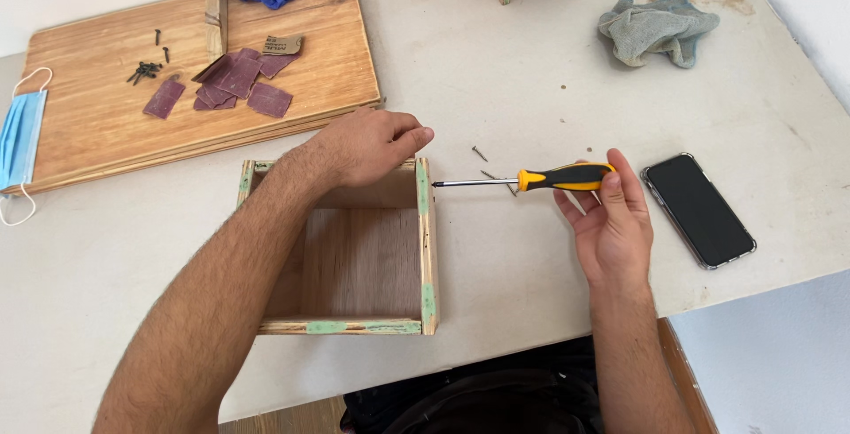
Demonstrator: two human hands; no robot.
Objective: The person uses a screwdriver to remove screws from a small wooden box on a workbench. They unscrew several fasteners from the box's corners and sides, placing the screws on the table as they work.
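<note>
Head view of a pale tabletop with an open wooden box as the landmark. The left hand rests on the far right corner of the box, its fingers curled loosely over the rim and pressing on it; it grips nothing else. To the right of the box, the right hand holds a yellow-and-black screwdriver by the handle, fingers wrapped partway round it; the shaft lies level, its tip at the outer face of the box's right wall, near the top edge. Whether the tip sits in a screw head cannot be made out. Two loose screws lie on the tabletop just right of the box, beneath the shaft. Farther right lies a dark phone; behind the box, a wooden board carries sandpaper pieces and more dark screws. Risks, as judged: the tip may slip off and gouge the thin wall, since the grip looks light; the box may slide leftward if the bracing hand eases; driving so close to the edge could split the plywood.
</note>
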